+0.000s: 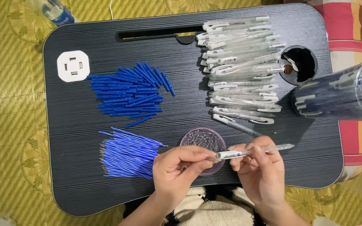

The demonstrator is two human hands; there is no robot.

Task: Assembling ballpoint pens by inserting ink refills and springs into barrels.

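My right hand [259, 167] grips a clear plastic pen barrel [254, 151] lying sideways just over the near edge of the black wood-grain lap table [84, 184], and my left hand [177, 167] pinches at its open end, fingertips closed on something too small to make out. Just behind my hands sits a shallow purple dish of tiny metal springs [202, 140]. A fan of thin blue ink refills [126, 152] and a heap of short blue plastic caps [130, 94] both look plentiful, and the pile of clear empty barrels [241, 67] is large. I judge most of the assembling remains, though the clear tumbler [340, 94] at right already holds pens.
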